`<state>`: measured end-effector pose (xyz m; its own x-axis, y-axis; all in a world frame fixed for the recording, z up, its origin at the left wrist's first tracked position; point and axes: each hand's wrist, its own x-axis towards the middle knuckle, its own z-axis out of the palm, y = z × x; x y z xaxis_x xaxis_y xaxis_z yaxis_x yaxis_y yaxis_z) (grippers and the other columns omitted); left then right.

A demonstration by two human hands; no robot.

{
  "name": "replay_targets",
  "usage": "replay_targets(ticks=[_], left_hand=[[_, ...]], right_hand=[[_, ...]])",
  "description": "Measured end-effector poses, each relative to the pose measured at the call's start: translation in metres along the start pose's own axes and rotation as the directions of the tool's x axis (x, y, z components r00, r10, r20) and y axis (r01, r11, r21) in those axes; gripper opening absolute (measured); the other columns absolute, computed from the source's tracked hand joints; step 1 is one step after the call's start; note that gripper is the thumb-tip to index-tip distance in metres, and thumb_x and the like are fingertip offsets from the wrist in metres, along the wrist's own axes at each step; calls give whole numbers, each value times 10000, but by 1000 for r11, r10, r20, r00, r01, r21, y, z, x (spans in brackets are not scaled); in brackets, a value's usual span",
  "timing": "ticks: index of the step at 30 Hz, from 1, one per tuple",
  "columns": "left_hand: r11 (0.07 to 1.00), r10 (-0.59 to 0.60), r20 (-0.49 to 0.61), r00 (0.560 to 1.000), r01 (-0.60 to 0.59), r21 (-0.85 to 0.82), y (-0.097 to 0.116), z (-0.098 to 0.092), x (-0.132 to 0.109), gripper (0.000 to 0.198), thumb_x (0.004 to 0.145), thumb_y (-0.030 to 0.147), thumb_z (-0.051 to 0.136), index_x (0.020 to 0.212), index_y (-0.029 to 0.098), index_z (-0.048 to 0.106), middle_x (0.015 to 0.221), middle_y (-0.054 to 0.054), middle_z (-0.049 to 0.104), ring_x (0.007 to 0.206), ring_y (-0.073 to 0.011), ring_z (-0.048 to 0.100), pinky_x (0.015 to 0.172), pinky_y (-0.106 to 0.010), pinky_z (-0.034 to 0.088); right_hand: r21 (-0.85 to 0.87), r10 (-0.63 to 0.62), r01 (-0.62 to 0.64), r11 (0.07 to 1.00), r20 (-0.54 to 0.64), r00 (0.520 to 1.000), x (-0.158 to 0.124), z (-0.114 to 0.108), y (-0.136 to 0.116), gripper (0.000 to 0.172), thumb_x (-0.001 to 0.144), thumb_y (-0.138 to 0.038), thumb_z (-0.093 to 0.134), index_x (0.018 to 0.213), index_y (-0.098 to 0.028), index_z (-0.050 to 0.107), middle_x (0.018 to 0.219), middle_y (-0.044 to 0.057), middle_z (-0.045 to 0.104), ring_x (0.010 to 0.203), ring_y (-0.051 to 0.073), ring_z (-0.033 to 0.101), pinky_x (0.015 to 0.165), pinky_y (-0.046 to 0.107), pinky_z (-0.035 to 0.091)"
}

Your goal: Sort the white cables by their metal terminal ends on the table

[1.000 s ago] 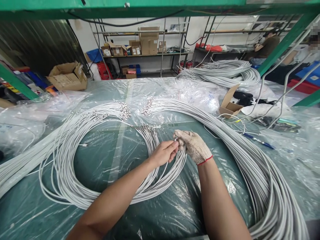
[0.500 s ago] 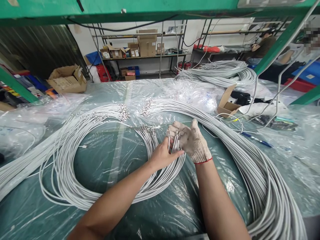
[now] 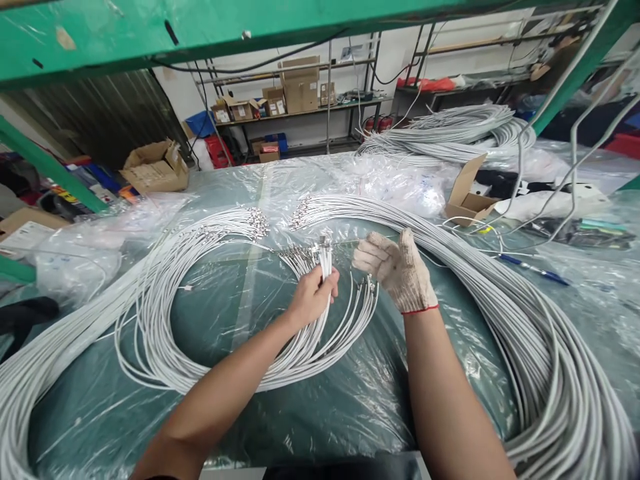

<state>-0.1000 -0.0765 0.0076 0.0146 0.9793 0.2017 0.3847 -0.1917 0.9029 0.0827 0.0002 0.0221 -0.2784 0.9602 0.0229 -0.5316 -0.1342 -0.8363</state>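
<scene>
My bare left hand (image 3: pixel 313 297) is closed round a small bunch of white cables (image 3: pixel 326 257), whose metal-tipped ends stick up above the fist. Just right of it, my right hand (image 3: pixel 395 270) wears a cream knitted glove with a red cuff. Its fingers are stretched out, thumb apart, and nothing lies in it. Several loose cable ends (image 3: pixel 369 285) with metal tips rest on the table below the glove. The held cables belong to a round coil (image 3: pixel 200 380) of white cable on the plastic-covered table. More connector ends (image 3: pixel 297 257) lie fanned beside the left fist.
A thick cable bundle (image 3: pixel 500 313) curves along the right, and another (image 3: pixel 65 340) along the left. Behind are a grey cable pile (image 3: pixel 450 133), an open carton (image 3: pixel 470 197) and crumpled plastic bags (image 3: pixel 400 183). A blue pen (image 3: pixel 533 269) lies right. A green beam (image 3: pixel 280 23) crosses overhead.
My left hand has moved left, away from the glove, carrying the bunch of cables. My right hand has stayed open, and loose cable ends now show below it. The view has tilted slightly.
</scene>
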Motion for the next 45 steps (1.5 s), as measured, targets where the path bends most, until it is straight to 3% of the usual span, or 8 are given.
replay_targets(ticks=[3,9,12,15,23,33,40,45], left_hand=[[923,15,-148,989,43,383,-6,-12,-2,228,915,395,511,872,195,610,643,-23,632,695,-192,658,707,-274,462],[410,-197,-129,972,202,889,-17,-14,3,323,928,393,508,799,132,649,800,-158,672,905,-313,677,766,-359,484],[393,-1,146,989,-134,910,-18,1,-1,167,923,194,484,923,128,637,971,-166,668,1009,-294,637,852,-387,493],[431,117,398,910,-408,805,-16,22,-7,167,910,113,460,939,153,620,998,-134,658,1016,-259,622,904,-381,493],[495,-279,142,950,15,869,7,68,1,468,978,434,358,1065,88,659,990,-204,696,978,-326,683,813,-398,521],[699,-377,100,921,213,683,13,81,13,303,692,304,710,944,141,663,934,-148,726,945,-338,693,750,-353,514],[803,-515,333,790,580,-134,-10,82,14,171,791,246,648,926,151,603,576,13,604,462,-139,564,482,-253,457],[773,-396,379,836,527,-353,-14,72,15,180,753,267,722,786,127,614,696,-43,654,563,-118,604,543,-236,493]], right_hand=[[24,25,-25,999,-5,1000,2,-6,1,566,722,-767,627,879,-226,676,923,108,718,877,273,679,755,411,572],[63,17,-15,998,-25,1000,2,-12,-1,531,734,-722,660,893,-216,697,902,100,721,815,249,676,737,396,575],[77,14,-11,997,-31,999,2,-15,-3,522,736,-712,666,894,-216,700,890,99,722,798,243,675,728,392,575],[96,10,-6,995,-43,999,3,-18,-3,525,737,-708,670,906,-212,704,886,99,725,790,241,677,714,383,577],[136,-1,8,991,-55,998,6,-23,-1,494,829,-665,601,917,-189,702,854,95,730,800,232,691,713,359,585],[146,2,7,989,-62,998,8,-29,0,478,874,-633,561,925,-182,709,852,91,731,771,224,698,723,351,591],[164,-20,39,986,-117,993,8,-31,-6,470,882,-620,554,907,-174,699,823,98,725,748,220,696,695,348,593],[194,-76,103,976,-140,987,6,-33,-11,464,877,-619,557,914,-178,700,814,94,725,723,217,691,688,353,595]])
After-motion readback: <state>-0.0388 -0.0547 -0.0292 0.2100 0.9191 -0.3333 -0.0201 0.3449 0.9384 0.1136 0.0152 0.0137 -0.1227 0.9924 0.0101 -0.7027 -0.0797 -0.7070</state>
